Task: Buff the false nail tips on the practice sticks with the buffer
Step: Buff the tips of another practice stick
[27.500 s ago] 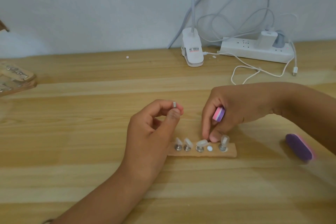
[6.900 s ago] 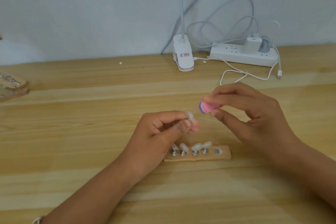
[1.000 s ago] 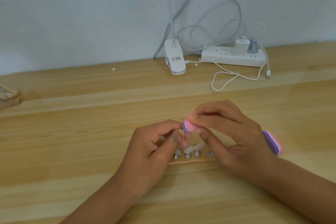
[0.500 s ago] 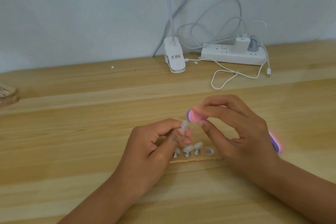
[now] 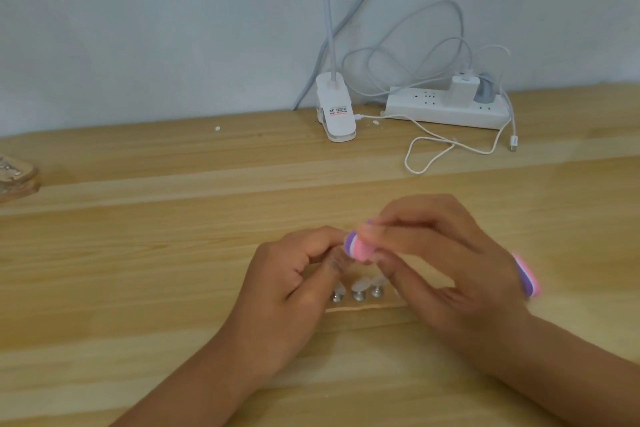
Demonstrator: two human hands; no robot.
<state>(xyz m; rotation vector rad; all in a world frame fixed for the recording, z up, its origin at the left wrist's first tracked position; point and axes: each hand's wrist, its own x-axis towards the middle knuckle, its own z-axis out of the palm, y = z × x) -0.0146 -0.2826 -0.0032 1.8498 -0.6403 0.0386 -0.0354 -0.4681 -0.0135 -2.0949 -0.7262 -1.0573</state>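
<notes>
Tabletop (image 5: 138, 270) of pale plank wood, plain grey-white wall (image 5: 138, 28) behind; clip lamp (image 5: 335, 114) and power strip (image 5: 426, 109) at the back edge. Right hand (image 5: 446, 274) pinches the pink-purple buffer (image 5: 358, 247) mid-table, just above nail tips (image 5: 362, 286) standing in their holder (image 5: 363, 305). Left hand (image 5: 294, 284) is curled beneath it, its hold hidden. Second buffer (image 5: 527, 277) lies to the right.
</notes>
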